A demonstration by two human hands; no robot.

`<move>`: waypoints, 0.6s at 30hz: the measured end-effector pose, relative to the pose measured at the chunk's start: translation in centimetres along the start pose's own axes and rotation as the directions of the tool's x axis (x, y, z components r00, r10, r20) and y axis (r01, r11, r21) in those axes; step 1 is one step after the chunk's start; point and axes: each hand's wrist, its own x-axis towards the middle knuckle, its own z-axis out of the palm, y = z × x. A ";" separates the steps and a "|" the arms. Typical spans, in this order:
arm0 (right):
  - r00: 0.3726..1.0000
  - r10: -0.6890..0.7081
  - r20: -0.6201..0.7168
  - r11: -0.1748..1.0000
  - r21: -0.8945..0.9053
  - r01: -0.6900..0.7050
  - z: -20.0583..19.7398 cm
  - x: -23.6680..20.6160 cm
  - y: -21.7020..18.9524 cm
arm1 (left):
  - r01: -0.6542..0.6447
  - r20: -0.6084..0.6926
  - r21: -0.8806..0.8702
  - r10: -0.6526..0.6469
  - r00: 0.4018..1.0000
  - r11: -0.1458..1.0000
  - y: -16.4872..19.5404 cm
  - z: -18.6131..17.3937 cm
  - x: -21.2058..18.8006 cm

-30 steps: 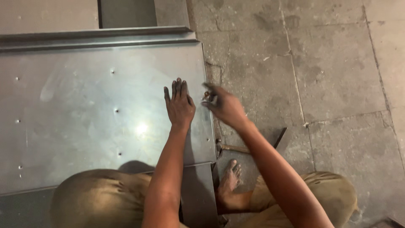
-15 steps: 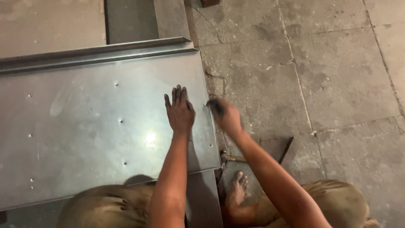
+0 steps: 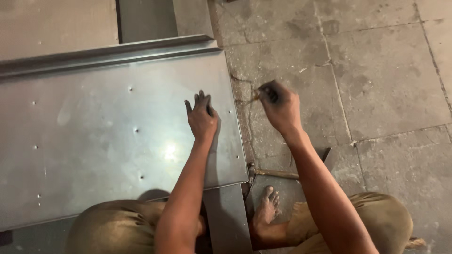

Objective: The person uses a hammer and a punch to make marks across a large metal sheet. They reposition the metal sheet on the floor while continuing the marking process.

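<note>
My left hand (image 3: 201, 117) flat, fingers together, pinning sheet (image 3: 94, 136); right hand (image 3: 278, 106) pinching small part (image 3: 256, 94) beside edge, ready.

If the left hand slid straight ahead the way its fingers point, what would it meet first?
Probably the raised folded edge at the far side of the metal sheet; the left hand lies flat on it, with only bare sheet between.

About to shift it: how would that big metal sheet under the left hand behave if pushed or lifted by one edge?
The metal sheet looks thin and wide, so it would probably flex. It lies flat under the left hand, so it should slide, not roll. Its glossy face may be slippery.
</note>
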 end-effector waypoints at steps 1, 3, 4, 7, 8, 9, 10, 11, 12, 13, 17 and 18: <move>1.000 -0.004 0.030 0.997 -0.081 0.006 -0.6 -0.1 -0.5 | 0.013 0.064 -0.213 0.001 0.998 0.977 0.8 -0.8 0.1; 0.997 0.021 0.076 0.999 -0.037 -0.018 -0.6 0.1 -1.4 | 0.079 0.178 -0.589 0.034 0.983 0.804 2.4 -2.3 0.3; 0.994 0.031 0.100 0.999 -0.012 -0.030 -0.1 0.1 -1.6 | 0.033 0.253 -0.499 0.108 0.961 0.866 3.3 -2.8 0.4; 0.996 -0.037 0.077 0.984 0.179 0.023 1.3 -0.7 -0.2 | -0.122 0.389 -0.251 0.216 0.896 0.960 4.9 -3.5 1.6; 0.994 0.044 0.100 0.982 0.176 -0.061 1.5 -1.3 1.1 | -0.151 0.355 -0.181 0.207 0.912 0.972 4.9 -3.3 2.6; 0.985 0.123 0.121 0.975 0.171 -0.143 1.4 -2.3 2.8 | -0.176 0.318 -0.111 0.203 0.926 0.978 4.7 -3.0 3.7; 0.969 0.202 0.141 0.961 0.162 -0.224 1.3 -3.6 5.0 | -0.059 0.239 -0.187 0.103 0.966 0.981 4.0 -2.6 5.0; 0.973 0.144 0.180 0.987 0.039 -0.154 1.1 -5.4 7.3 | 0.046 0.165 -0.271 0.000 0.986 0.962 2.9 -2.1 6.8; 0.970 0.092 0.223 0.994 -0.084 -0.075 1.0 -7.5 9.6 | 0.022 0.100 -0.368 0.016 0.995 0.930 1.9 -1.5 8.3; 0.865 0.315 0.390 0.913 -0.372 -0.166 1.3 -9.8 12.0 | -0.003 0.035 -0.460 0.022 0.999 0.888 1.0 -0.7 9.7; 0.518 0.640 0.568 0.632 -0.772 0.067 3.6 -19.4 19.2 | -0.090 0.046 -0.514 0.133 0.990 0.853 -0.7 3.1 13.6; 0.489 0.655 0.576 0.626 -0.776 0.076 4.1 -21.0 20.2 | -0.107 0.051 -0.529 0.157 0.986 0.842 -0.8 3.9 14.0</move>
